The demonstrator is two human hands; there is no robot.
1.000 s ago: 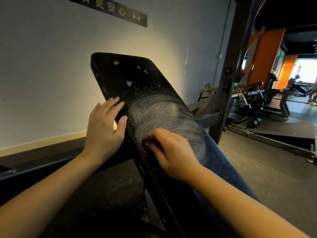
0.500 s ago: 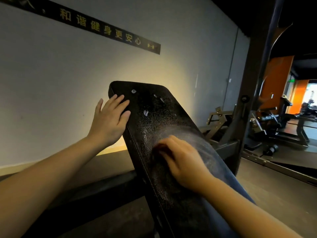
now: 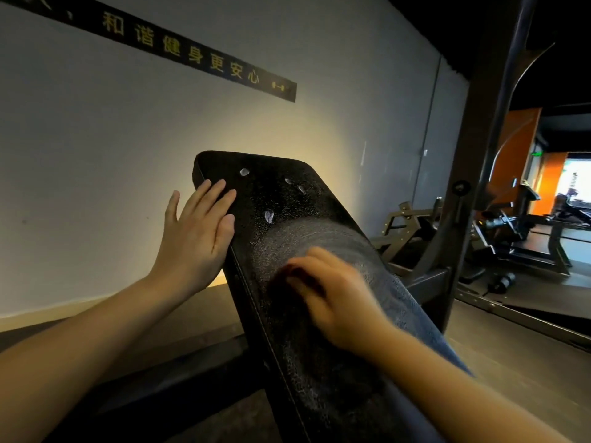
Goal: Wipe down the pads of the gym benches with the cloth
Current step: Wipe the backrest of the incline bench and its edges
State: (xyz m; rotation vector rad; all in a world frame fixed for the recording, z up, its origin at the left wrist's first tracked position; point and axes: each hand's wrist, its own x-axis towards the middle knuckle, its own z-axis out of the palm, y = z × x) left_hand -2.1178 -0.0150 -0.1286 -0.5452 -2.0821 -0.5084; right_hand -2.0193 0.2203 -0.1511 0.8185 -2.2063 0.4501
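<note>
A black inclined bench pad (image 3: 319, 219) rises from bottom centre toward the wall, with a pale wiped smear across its middle and a few small whitish marks (image 3: 268, 216) near its top. My left hand (image 3: 195, 238) lies flat with straight fingers against the pad's upper left edge. My right hand (image 3: 335, 298), blurred by motion, sits on the middle of the pad with fingers curled over a dark cloth (image 3: 283, 282). Only a dark patch of the cloth shows under the fingertips.
A grey wall (image 3: 96, 155) with a black lettered strip stands close behind the bench. A dark rack upright (image 3: 473, 187) rises just right of the pad. Further gym machines (image 3: 518, 225) and a dumbbell (image 3: 502, 281) on the floor fill the right side.
My left hand slid up the pad's left edge toward the top. My right hand kept rubbing the middle of the pad, and the pale smear reaches higher. The view tilted upward.
</note>
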